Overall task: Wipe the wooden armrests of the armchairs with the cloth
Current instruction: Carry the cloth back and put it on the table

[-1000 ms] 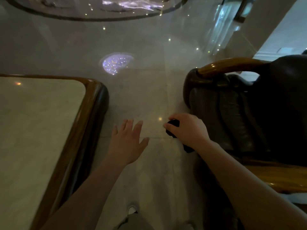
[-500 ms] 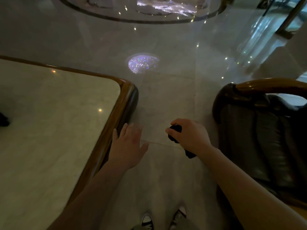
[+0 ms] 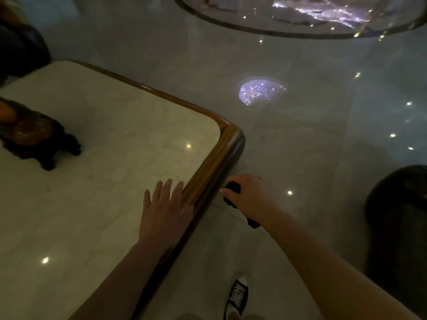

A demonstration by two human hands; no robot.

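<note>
My right hand (image 3: 250,196) is closed around a dark cloth (image 3: 232,189), held over the floor just right of the table's corner; a bit of the cloth also pokes out under my wrist. My left hand (image 3: 165,210) is open with fingers spread, hovering over the marble table's right edge. A dark leather armchair (image 3: 399,218) shows only partly at the right edge; its wooden armrest is out of view. Another dark armchair (image 3: 20,49) sits at the far left top.
A marble-topped table with a wooden rim (image 3: 215,167) fills the left. A dark carved ornament (image 3: 34,137) stands on it at the left. The glossy floor (image 3: 300,139) opens ahead and right. My shoe (image 3: 238,295) is at the bottom.
The view has swung left: the table now fills more of the frame and the right armchair has slid to the edge. My left hand now lies over the table. The cloth stays gripped.
</note>
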